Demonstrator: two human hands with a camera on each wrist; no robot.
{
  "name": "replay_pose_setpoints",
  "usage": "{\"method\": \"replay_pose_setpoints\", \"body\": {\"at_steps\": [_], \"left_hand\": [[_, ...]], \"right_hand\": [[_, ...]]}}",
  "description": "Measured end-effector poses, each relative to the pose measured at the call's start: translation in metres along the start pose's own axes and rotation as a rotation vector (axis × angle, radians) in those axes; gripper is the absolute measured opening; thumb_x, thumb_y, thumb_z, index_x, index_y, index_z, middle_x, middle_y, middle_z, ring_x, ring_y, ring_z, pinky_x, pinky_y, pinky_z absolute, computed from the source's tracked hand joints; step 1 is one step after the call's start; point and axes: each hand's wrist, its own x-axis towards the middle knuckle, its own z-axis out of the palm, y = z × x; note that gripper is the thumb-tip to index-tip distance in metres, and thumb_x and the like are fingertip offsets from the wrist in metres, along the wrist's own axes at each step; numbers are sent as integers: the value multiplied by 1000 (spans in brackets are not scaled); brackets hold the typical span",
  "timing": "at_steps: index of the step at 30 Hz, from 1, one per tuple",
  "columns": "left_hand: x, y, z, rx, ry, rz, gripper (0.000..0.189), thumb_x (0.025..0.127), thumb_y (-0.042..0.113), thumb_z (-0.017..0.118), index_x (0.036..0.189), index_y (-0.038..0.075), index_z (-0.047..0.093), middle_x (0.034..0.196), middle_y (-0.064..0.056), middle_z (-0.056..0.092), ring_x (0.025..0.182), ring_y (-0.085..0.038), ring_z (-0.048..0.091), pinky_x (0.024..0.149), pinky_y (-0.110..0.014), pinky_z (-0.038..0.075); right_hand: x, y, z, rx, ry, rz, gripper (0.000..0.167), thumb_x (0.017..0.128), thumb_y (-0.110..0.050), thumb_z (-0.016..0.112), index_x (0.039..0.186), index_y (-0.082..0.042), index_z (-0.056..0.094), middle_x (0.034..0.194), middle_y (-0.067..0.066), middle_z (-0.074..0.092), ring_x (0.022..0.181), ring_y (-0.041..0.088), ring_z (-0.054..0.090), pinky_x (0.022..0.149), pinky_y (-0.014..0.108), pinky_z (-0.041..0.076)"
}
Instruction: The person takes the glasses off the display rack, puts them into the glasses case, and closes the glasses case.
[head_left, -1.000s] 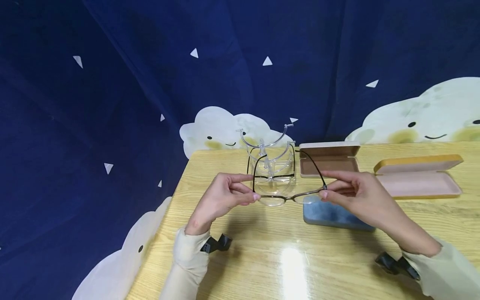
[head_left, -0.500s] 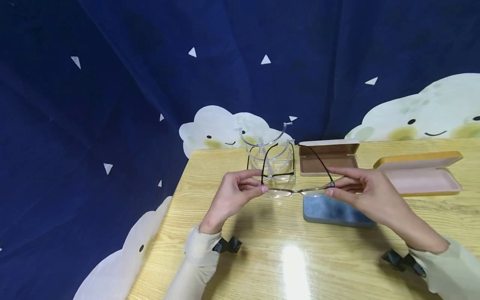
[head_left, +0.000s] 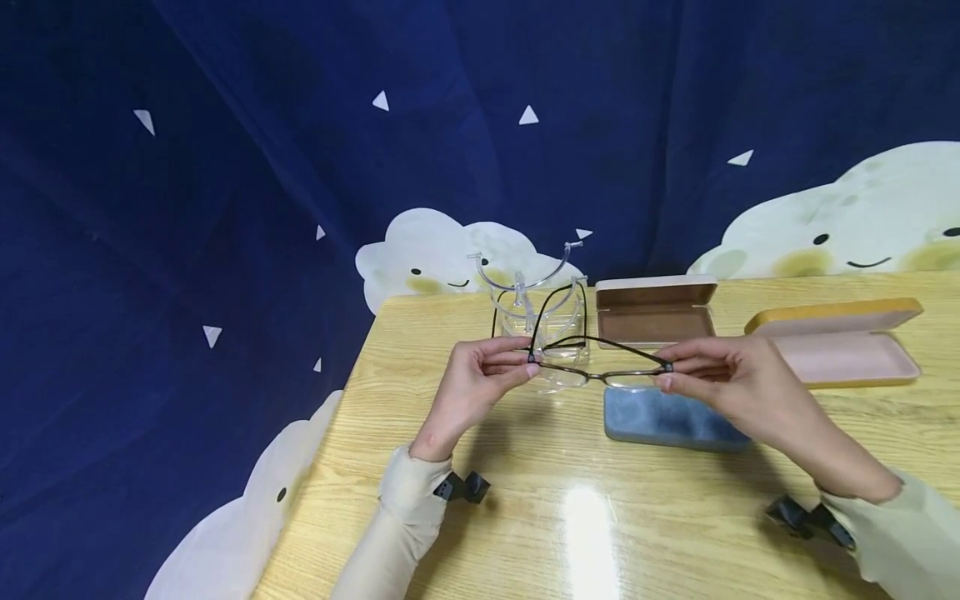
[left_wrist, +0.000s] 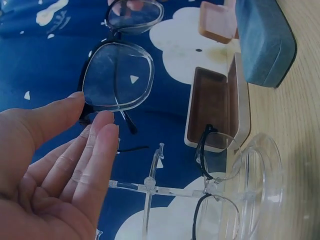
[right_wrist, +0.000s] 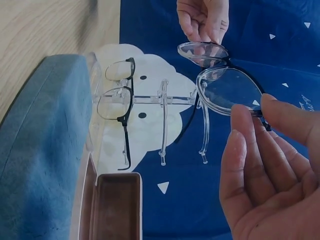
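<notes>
A pair of dark-rimmed eyeglasses (head_left: 595, 377) is held up above the table between both hands, lenses toward the wearer. My left hand (head_left: 480, 387) pinches its left hinge corner between thumb and fingers. At the other hinge corner my right hand (head_left: 738, 383) has the same pinch. The right temple slants inward across the back of the lenses, while the left one points back. Behind the eyeglasses stands a clear tiered display stand (head_left: 519, 287), partly hidden. A second pair of eyeglasses (right_wrist: 129, 102) rests on a low tier of it, temples extended.
A closed blue glasses case (head_left: 667, 419) lies just below the right hand. Behind it an open white case with brown lining (head_left: 656, 327) sits near the back edge. Farther right is an open yellow case with pink lining (head_left: 843, 360). A dark blue curtain (head_left: 600, 167) hangs behind the table.
Both hands have moved a little right and away with the eyeglasses, nearer the stand. The right temple has swung inward from pointing back.
</notes>
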Motion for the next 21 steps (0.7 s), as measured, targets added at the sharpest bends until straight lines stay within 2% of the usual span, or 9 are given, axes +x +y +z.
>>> {"method": "replay_pose_setpoints", "body": {"at_steps": [3,9,12,21], "left_hand": [[1,-1,0,5,13,12,37,91,10,81,127,7,74,113,-16,80,101,-26,80,87,-32,65],[3,-1,2,-7,14,63,38,90,5,80,128,0,72,112,-19,79,100,-29,80,87,-28,64],[3,-3,4,4,16,87,39,90,5,80,128,0,72,112,-20,79,101,-29,79,86,-26,64],[7,-10,11,34,-27,112,43,97,10,74,138,1,66,120,-17,78,109,-30,77,93,-27,62]], "right_hand": [[0,0,0,6,-2,6,26,89,-5,81,113,2,76,86,-15,80,78,-3,74,66,18,60],[0,5,-1,11,-11,-3,27,88,-2,81,113,5,76,86,-20,78,77,-5,72,66,16,59],[0,6,-2,24,-19,-8,26,88,0,80,114,6,76,85,-23,76,77,-4,72,67,16,59],[2,6,-6,52,-35,-14,23,92,-3,78,114,3,76,83,-13,79,76,6,77,67,20,61]]}}
